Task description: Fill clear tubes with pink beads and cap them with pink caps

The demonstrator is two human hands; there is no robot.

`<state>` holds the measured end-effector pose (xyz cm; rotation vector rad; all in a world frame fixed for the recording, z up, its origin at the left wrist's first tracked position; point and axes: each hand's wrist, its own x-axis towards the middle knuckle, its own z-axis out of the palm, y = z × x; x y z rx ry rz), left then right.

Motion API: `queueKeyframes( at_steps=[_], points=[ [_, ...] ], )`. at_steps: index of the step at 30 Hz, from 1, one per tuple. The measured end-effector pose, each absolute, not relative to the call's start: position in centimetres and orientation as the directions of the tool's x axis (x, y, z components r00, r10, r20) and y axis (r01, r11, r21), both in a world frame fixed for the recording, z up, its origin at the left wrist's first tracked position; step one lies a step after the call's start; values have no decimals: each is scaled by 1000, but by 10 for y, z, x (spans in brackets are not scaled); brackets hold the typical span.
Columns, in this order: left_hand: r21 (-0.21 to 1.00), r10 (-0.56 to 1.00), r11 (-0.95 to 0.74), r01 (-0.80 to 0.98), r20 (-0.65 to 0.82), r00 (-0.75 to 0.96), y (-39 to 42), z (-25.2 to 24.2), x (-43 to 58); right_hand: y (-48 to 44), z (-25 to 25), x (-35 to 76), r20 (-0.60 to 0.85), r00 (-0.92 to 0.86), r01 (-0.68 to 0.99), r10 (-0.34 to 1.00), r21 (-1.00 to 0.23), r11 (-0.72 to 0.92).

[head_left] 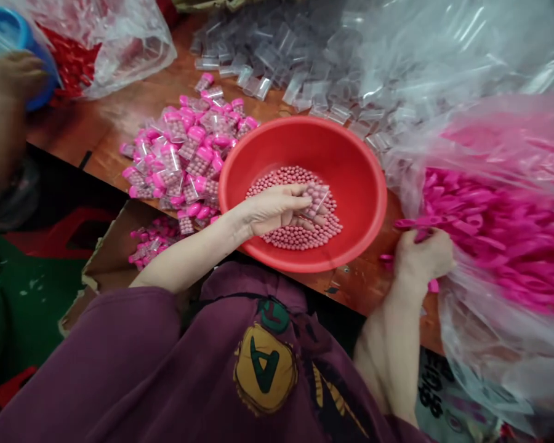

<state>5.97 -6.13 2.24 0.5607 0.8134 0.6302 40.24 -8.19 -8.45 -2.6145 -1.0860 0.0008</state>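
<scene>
My left hand (277,208) is inside a red bowl (355,160), closed round a small clear vial (317,200) filled with pink beads. The vial lies over the heap of pink beads (300,237) in the bowl's bottom. My right hand (420,255) is closed on several pink caps (409,224) at the mouth of a clear plastic bag of pink caps (498,240), just right of the bowl.
A pile of filled, pink-capped vials (184,154) lies left of the bowl, with more in a cardboard box (154,240) below the wooden table edge. Empty clear vials (281,55) are heaped at the back. Another person's hand (13,74) holds a blue tub (9,37) at far left.
</scene>
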Motion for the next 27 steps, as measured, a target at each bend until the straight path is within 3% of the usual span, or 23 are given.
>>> queueKeyframes(
  at_steps=[3, 5, 7, 10, 12, 16, 27],
  points=[
    [673, 708, 689, -270, -543, 452, -66, 21, 54, -73, -88, 412, 167, 760, 648, 628, -265, -714],
    [684, 727, 670, -290, -524, 443, -69, 22, 50, -71, -85, 420, 305, 735, 678, 605, -331, -657],
    [688, 740, 653, -316, -492, 459, -72, 25, 47, -74, -74, 420, 498, 621, 784, 606, -423, -455],
    [683, 754, 641, -349, -476, 454, -78, 27, 47, -85, -45, 386, 674, 342, 882, 655, -471, 25],
    [689, 779, 619, -377, -477, 407, -82, 24, 48, -93, -22, 346, 617, 192, 790, 763, -559, 253],
    [664, 764, 634, -397, -456, 457, -84, 17, 49, -97, 4, 276, 453, -8, 596, 892, -714, 368],
    [652, 747, 645, -399, -427, 510, -86, 13, 43, -89, 5, 260, 289, -279, 515, 916, -760, 397]
  ],
)
